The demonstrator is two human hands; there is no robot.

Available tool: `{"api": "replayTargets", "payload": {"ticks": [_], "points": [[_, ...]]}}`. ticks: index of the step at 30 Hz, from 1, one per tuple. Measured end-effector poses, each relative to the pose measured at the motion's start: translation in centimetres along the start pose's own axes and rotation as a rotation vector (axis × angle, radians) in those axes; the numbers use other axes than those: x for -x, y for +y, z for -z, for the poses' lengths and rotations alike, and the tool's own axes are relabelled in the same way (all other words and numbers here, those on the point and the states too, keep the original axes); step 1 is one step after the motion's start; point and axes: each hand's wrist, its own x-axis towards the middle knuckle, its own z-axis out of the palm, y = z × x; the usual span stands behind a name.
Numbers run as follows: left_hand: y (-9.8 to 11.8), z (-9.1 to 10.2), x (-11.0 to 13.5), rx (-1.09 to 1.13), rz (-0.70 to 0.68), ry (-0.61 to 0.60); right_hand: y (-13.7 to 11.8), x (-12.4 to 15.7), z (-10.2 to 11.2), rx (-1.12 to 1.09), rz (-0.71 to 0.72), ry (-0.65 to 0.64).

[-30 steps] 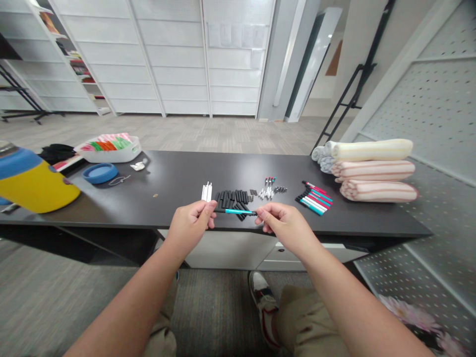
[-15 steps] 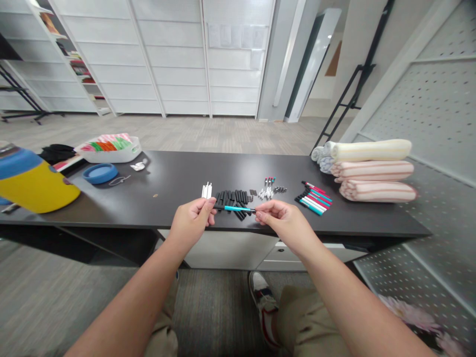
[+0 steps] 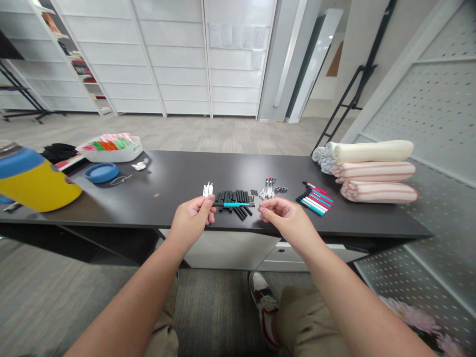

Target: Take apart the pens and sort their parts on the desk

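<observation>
My left hand (image 3: 194, 214) is closed on the dark end of a pen (image 3: 238, 204) with a teal barrel, held level over the table's front part. The pen's other end is dark and points right, just short of my right hand (image 3: 279, 214). My right thumb and fingertips are pinched together; whether a small part is between them I cannot make out. Under and behind the pen lie several black tubes (image 3: 243, 214). White thin sticks (image 3: 208, 189) lie beside my left hand, and small white and grey parts (image 3: 267, 193) lie beyond my right fingers.
Several red, white and teal pens (image 3: 316, 199) lie to the right, near rolled towels (image 3: 377, 169). Small coloured-tip pieces (image 3: 271, 181) sit behind the small parts. At left stand a yellow and blue container (image 3: 40, 183), a blue lid (image 3: 101, 172) and a white basket (image 3: 122, 153).
My right hand has come off the pen's right end and moved slightly right, leaving a small gap. The pen stays in my left hand, raised a little.
</observation>
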Motion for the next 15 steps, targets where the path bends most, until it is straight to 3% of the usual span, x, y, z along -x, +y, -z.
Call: {"api": "replayTargets", "payload": {"ticks": [9,11,15], "points": [[-0.4,0.0,-0.1,0.035,0.017,-0.005,0.1,-0.1,0.2,0.041,0.026,0.022],[-0.5,0.1,-0.1,0.047,0.021,-0.006,0.0,0.0,0.8,0.174,0.069,0.041],[-0.6,0.1,-0.1,0.051,0.022,-0.007,-0.5,0.3,2.4,0.701,0.216,0.116]]}}
